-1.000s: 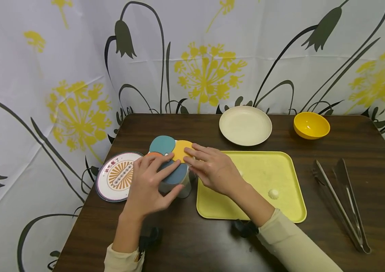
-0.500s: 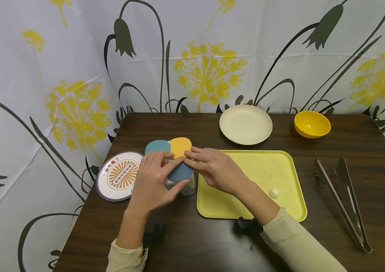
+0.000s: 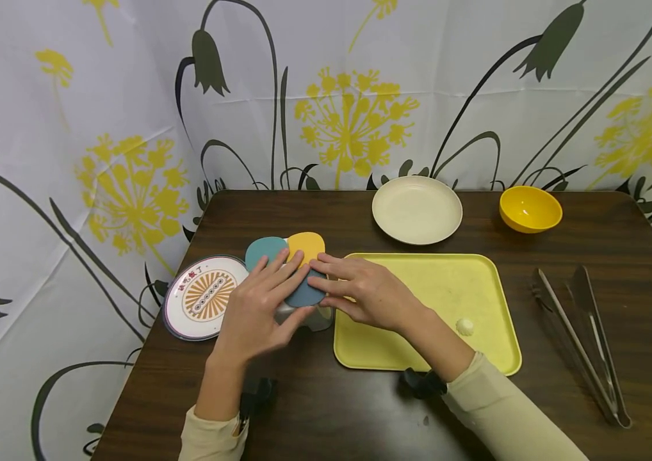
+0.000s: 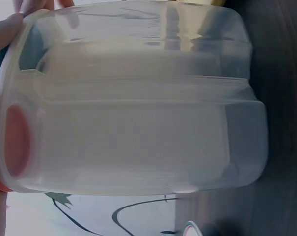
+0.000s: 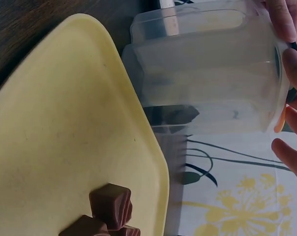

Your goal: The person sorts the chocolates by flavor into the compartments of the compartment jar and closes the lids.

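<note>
A translucent plastic canister [image 4: 138, 137] stands upright between the patterned plate and the yellow tray. Its lobed lid has teal, yellow and blue flaps [image 3: 306, 291] showing in the head view, and an orange flap [image 4: 16, 140] in the left wrist view. My left hand [image 3: 257, 307] lies over the lid's left side with fingers extended, covering the orange part. From the right, my right hand [image 3: 372, 289] touches the lid with its fingertips near the blue and yellow flaps. The yellow tray [image 3: 430, 282] bears a small white piece [image 3: 465, 327] and several brown chocolates [image 5: 110, 205], hidden by my arm in the head view.
A patterned plate [image 3: 202, 307] lies left of the canister. Toward the back are a cream plate [image 3: 417, 210] and a yellow bowl [image 3: 530, 209]. Metal tongs [image 3: 582, 346] lie at the right of the dark wooden table [image 3: 349, 416]. A floral cloth [image 3: 360, 77] hangs behind.
The canister's lid has shifted slightly, and my left hand has moved right over its orange flap. My left fingers have spread flatter across the lid; the right fingertips stay on it.
</note>
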{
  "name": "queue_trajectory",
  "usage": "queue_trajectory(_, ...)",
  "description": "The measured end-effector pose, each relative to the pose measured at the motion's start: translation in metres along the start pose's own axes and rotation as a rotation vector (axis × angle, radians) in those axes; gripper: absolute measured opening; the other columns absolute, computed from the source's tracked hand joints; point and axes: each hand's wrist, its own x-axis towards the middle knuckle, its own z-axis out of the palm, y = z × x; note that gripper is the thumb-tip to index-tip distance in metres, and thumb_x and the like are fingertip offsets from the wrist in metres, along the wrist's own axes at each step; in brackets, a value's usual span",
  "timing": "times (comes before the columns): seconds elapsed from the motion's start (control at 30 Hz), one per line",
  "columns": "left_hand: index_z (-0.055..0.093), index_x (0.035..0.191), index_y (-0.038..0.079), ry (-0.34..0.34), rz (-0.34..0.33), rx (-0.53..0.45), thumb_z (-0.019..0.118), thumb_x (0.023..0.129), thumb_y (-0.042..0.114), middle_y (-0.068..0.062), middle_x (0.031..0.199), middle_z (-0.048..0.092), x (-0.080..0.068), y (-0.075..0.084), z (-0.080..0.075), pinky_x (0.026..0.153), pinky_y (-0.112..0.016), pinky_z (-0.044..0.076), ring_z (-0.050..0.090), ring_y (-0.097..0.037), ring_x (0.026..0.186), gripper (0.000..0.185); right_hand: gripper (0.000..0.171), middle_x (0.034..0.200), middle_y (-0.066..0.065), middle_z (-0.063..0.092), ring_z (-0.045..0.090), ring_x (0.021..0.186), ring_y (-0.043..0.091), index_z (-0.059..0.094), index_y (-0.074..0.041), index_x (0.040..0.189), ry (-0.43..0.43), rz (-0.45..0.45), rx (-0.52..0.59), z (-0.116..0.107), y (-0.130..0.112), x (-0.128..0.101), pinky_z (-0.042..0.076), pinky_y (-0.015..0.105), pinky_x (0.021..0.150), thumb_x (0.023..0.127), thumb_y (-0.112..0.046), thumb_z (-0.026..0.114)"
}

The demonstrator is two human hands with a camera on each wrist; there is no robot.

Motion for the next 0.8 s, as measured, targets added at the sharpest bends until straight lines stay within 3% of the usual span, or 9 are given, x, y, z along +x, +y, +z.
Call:
queue_trajectory(0.3,0.063,0.133,0.010,0.083,0.092,0.077,0.049,0.097,0.055,-0.006,0.135,0.059,-0.001,-0.004,0.008,0.105,-0.056,0.037,0.049,-0.030,0.130,0.059,0.043,0.139,0.007,0.056,0.050,0.131,0.017,0.066,-0.014,0.129,0.009,-0.002,-0.042,-0.001,0.000,0.000,0.047,0.033,0.098,0.088,-0.021,0.075)
queue_trajectory(0.53,0.064,0.131,0.008,0.123,0.118,0.123,0.049,0.097,0.053,-0.008,0.133,0.061,0.001,-0.002,0.010,0.102,-0.057,0.040,0.051,-0.032,0.128,0.058,0.044,0.140,0.008,0.055,0.058,0.122,0.019,0.066,-0.014,0.130,-0.002,-0.006,-0.043,-0.002,0.001,0.001,0.049,0.031,0.094,0.087,-0.020,0.075)
queue_trajectory(0.8,0.064,0.131,0.008,0.149,0.126,0.158,0.046,0.099,0.052,-0.008,0.132,0.061,0.001,-0.001,0.013,0.100,-0.055,0.042,0.053,-0.031,0.127,0.058,0.043,0.142,0.009,0.053,0.048,0.132,0.016,0.064,-0.012,0.132,-0.017,-0.015,-0.004,-0.004,0.002,0.001,0.049,0.029,0.095,0.090,-0.018,0.072)
